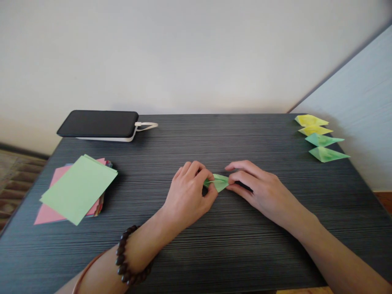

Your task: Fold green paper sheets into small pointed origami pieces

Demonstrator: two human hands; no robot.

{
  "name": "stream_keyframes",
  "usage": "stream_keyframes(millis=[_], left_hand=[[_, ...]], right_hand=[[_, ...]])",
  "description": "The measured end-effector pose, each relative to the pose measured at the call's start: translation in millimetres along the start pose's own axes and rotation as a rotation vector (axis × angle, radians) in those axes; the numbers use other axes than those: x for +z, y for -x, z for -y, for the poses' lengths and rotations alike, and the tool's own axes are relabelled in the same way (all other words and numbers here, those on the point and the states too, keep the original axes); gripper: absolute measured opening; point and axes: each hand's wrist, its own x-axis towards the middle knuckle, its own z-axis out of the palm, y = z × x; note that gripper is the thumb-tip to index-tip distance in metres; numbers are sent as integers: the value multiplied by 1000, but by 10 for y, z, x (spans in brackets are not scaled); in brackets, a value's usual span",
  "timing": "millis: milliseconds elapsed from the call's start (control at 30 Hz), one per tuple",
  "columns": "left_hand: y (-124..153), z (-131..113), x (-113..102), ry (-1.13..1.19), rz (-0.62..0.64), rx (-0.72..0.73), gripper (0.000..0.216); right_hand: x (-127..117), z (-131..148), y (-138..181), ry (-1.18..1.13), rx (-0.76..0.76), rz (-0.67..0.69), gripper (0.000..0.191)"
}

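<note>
A small green folded paper [219,182] is held between both hands over the middle of the dark table. My left hand [192,188] pinches its left end between thumb and index finger, hiding that end. At the pointed right end, my right hand [256,183] closes its thumb and a finger on the tip, with another finger stretched out above. A crease and a raised edge show along the top of the paper. Dark round beads ring my left wrist.
A stack of coloured paper sheets [80,188], green on top of pink, lies on the left of the table [171,147]. Behind it a black phone [99,123] rests on a white block with a white cable [148,125]. Several yellow and green folded papers [328,155] line the right edge.
</note>
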Motion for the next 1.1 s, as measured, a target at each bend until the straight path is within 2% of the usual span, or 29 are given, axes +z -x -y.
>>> stream_keyframes(millis=[467,567,833,933,1033,1100], left_hand=[[9,15,1,28,25,33,8],[17,7,0,25,42,35,11],[10,-7,6,58,47,33,11],[-17,52,-46,108,72,76,16],[-49,191,-132,252,159,162,21],[-65,293,-183,335,188,153,20]], right_hand=[[10,73,-11,-15,-33,-30,9],[29,146,-31,-2,-3,-42,16],[143,229,-63,110,28,-79,10],[160,223,-61,112,42,-106,9],[156,206,-58,105,52,-125,9],[137,175,-57,85,47,-125,10]])
